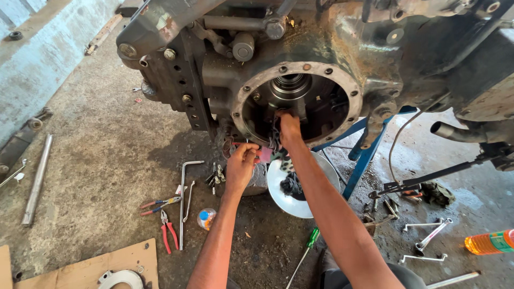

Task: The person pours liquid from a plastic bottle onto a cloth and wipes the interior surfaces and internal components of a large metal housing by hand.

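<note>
I see the big greasy machine housing [342, 59] filling the top of the view, its round bolted opening [297, 104] facing me; its upper and right parts are cut off by the frame. Below the opening sits a white bowl [278, 190], half hidden by my arm. A patterned rag [278, 150] hangs lengthwise down from the opening toward the bowl. My right hand [289, 128] is closed on the rag's top end inside the opening. My left hand [242, 160] grips a small pink thing [264, 154] I cannot identify.
</note>
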